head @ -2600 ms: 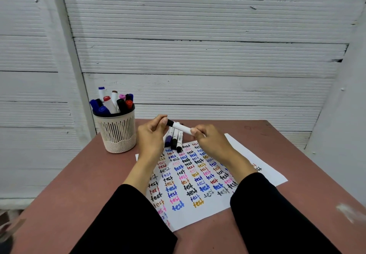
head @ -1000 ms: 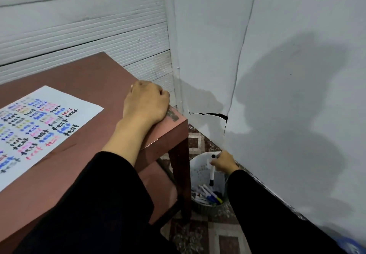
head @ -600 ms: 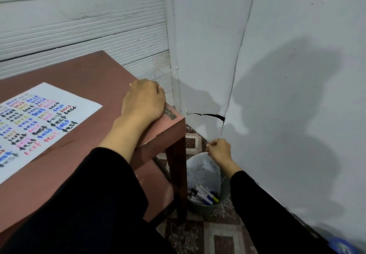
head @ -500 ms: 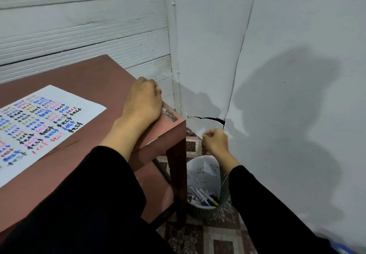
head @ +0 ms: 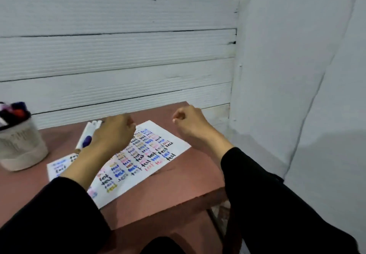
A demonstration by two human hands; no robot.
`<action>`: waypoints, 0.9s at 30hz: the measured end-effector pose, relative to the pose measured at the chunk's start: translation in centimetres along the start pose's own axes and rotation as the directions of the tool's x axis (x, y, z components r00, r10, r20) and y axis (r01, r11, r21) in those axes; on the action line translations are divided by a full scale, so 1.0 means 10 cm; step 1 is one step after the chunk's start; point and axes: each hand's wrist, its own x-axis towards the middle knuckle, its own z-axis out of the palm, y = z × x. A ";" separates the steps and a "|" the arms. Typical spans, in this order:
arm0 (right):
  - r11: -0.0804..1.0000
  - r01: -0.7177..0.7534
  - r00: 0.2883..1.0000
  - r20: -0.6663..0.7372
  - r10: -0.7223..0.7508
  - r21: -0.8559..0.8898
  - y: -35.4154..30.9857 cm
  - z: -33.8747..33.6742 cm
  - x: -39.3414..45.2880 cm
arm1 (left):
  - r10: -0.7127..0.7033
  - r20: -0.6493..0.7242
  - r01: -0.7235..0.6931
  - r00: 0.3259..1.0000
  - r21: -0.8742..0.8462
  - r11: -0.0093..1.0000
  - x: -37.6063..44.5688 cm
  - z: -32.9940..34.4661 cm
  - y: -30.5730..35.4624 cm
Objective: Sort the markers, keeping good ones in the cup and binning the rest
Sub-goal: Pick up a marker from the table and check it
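Both hands over the test sheet, loose markers lying beside the cup

The left hand [head: 113, 133] hovers over the far left part of the white paper sheet covered in rows of coloured "test" scribbles [head: 150, 154], with its fingers curled under; the frame is blurred and the fingers are hidden from above, so whether its grip is on anything cannot be told. Just beyond and left of that hand lie a few loose white-bodied markers [head: 89, 133], side by side at the sheet's far edge; the nearest one shows a dark purple cap pointing toward the person. Their far ends peek out past the knuckles.

The right hand [head: 190, 124] hangs above the far right corner of the reddish-brown wooden surface [head: 178, 190], clear of the paper, its fingers curled into a loose fist with nothing in its grip. Both forearms wear black sleeves [head: 267, 194].

At the left edge of the view stands the pale slotted plastic cup [head: 20, 146] on the surface, well apart from the right hand and near the loose markers. It holds a cluster of upright markers with dark, purple and orange-red caps [head: 14, 111], cut off partly by the frame.

Behind the surface runs a wall of white ribbed panels [head: 118, 55], meeting a plain grey-white wall [head: 297, 75] at the right. The bin is out of view
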 end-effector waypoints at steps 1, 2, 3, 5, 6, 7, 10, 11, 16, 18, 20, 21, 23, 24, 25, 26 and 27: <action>0.998 0.039 0.997 0.063 -0.036 -0.039 -0.12 0.14 0.03 | -0.028 -0.019 0.028 0.999 0.001 1.000 -0.03 -0.02 -0.17; 0.995 0.073 0.990 0.129 -0.064 -0.071 -0.23 0.29 0.07 | -0.051 -0.042 0.051 0.998 -0.008 0.999 -0.06 -0.01 -0.35; 0.989 0.113 0.976 0.196 -0.092 -0.098 -0.33 0.47 0.12 | -0.095 -0.061 0.094 0.994 -0.027 0.995 -0.11 -0.03 -0.54; 0.971 0.171 0.947 0.299 -0.115 -0.166 -0.49 0.75 0.19 | -0.167 -0.102 0.161 0.981 -0.064 0.985 -0.21 0.02 -0.83; 0.960 0.194 0.937 0.327 -0.120 -0.203 -0.56 0.89 0.23 | -0.188 -0.127 0.179 0.974 -0.079 0.981 -0.24 0.06 -0.96; 0.948 0.216 0.933 0.337 -0.129 -0.235 -0.63 1.01 0.27 | -0.210 -0.140 0.198 0.968 -0.094 0.976 -0.28 0.08 -1.08; 0.950 0.193 0.945 0.306 -0.114 -0.244 -0.89 1.28 0.38 | -0.275 -0.173 0.242 0.946 -0.188 0.952 -0.29 0.14 -1.23; 0.963 0.167 0.952 0.287 -0.103 -0.210 -1.00 1.39 0.43 | -0.286 -0.181 0.250 0.941 -0.197 0.948 -0.29 0.14 -1.28; 0.979 -0.075 0.949 0.289 0.129 -0.191 -1.19 1.74 0.72 | -0.221 -0.144 0.210 0.965 -0.090 0.974 -0.29 0.25 -1.23; 0.970 -0.168 0.907 0.357 0.222 -0.176 -1.21 1.82 0.79 | -0.221 -0.144 0.212 0.965 -0.074 0.974 -0.28 0.25 -1.25; 0.961 -0.218 0.882 0.387 0.270 -0.173 -1.23 1.85 0.83 | -0.230 -0.128 0.224 0.965 -0.063 0.973 -0.27 0.25 -1.26; 0.956 -0.228 0.878 0.384 0.284 -0.186 -1.23 1.87 0.84 | -0.238 -0.119 0.231 0.964 -0.066 0.971 -0.27 0.25 -1.26; 0.951 -0.239 0.882 0.365 0.297 -0.197 -1.25 1.87 0.83 | -0.244 -0.112 0.237 0.963 -0.072 0.969 -0.27 0.25 -1.25; 0.950 -0.238 0.886 0.355 0.298 -0.205 -1.24 1.87 0.82 | -0.243 -0.111 0.236 0.964 -0.075 0.969 -0.27 0.25 -1.25; 0.949 -0.233 0.889 0.348 0.296 -0.214 -1.24 1.87 0.81 | -0.241 -0.114 0.233 0.964 -0.082 0.969 -0.27 0.24 -1.25; 0.949 -0.234 0.892 0.343 0.296 -0.211 -1.22 1.87 0.81 | -0.242 -0.114 0.233 0.964 -0.085 0.969 -0.28 0.24 -1.25; 0.951 -0.237 0.897 0.332 0.292 -0.197 -1.20 1.86 0.82 | -0.242 -0.114 0.233 0.964 -0.088 0.969 -0.29 0.23 -1.26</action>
